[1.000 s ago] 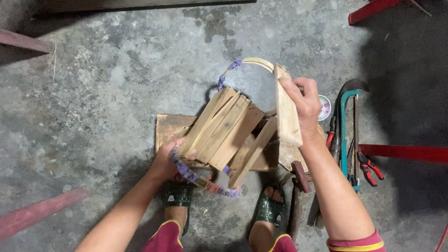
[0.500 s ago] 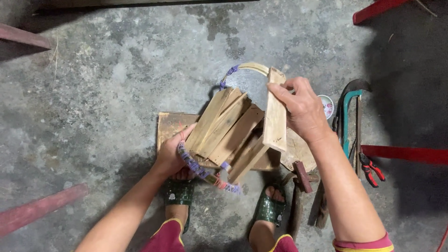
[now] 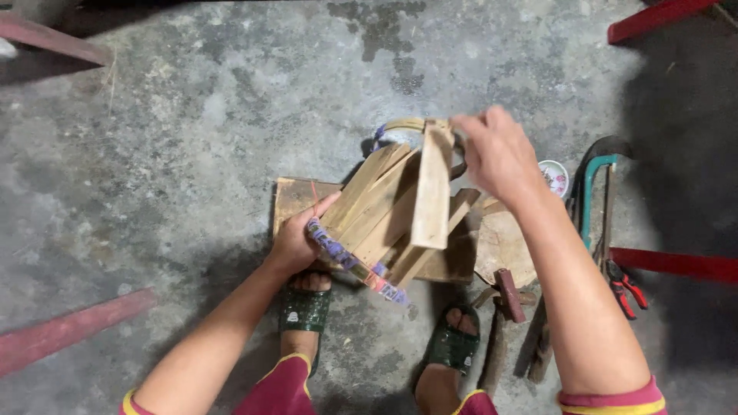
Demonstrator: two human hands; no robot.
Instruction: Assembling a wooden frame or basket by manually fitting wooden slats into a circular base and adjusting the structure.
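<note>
Wooden slats (image 3: 377, 207) bundled inside a tape-wrapped hoop (image 3: 354, 261) gripped by the left hand (image 3: 296, 242), while the right hand (image 3: 496, 154) pinches one upright slat (image 3: 430, 192).

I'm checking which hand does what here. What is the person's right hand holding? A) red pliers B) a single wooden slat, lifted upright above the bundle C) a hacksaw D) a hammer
B: the right hand grips the top of one wooden slat over the ring-bound bundle, while the left hand steadies the ring.
</note>
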